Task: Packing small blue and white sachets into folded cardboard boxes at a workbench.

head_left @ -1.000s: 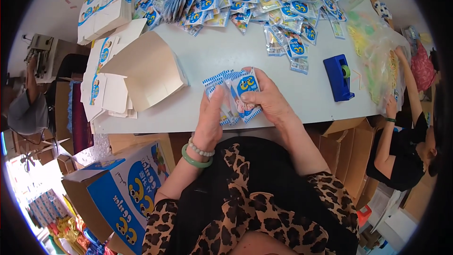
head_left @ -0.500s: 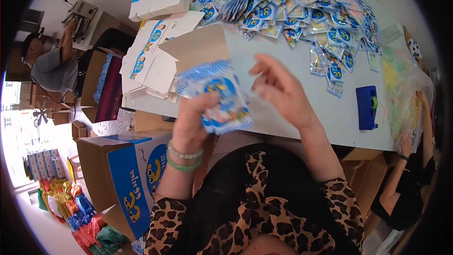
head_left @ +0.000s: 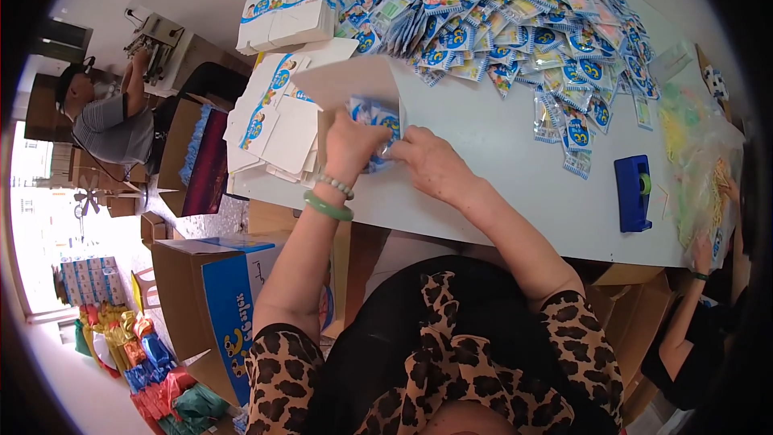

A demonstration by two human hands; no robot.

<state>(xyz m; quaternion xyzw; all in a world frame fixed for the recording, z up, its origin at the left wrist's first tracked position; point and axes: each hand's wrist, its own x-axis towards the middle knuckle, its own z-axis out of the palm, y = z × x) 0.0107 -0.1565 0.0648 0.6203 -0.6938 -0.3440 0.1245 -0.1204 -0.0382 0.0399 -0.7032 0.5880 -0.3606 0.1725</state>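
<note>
A small white box with its flap up (head_left: 342,84) stands open at the near side of the table. Inside its mouth is a bunch of blue-and-white snack packets (head_left: 375,115). My left hand (head_left: 351,147), with a beaded bracelet and a green bangle at the wrist, is closed on the packets from the left. From the right, my right hand (head_left: 435,163) pinches at the box's near right edge, its fingertips against the packets and the rim. Which of the two they grip is hidden. Beyond the box lies a big heap of similar packets (head_left: 515,32).
Flat white cartons (head_left: 270,125) and a bundled carton stack (head_left: 286,20) lie left of the box. A blue tape dispenser (head_left: 633,193) stands right. A large cardboard box (head_left: 189,298) is at my left. Other people sit far left and at the right, beside a clear plastic bag (head_left: 692,145).
My left hand has carried the packets away from me and down into the open box. My right hand has come left and closed at the box's edge.
</note>
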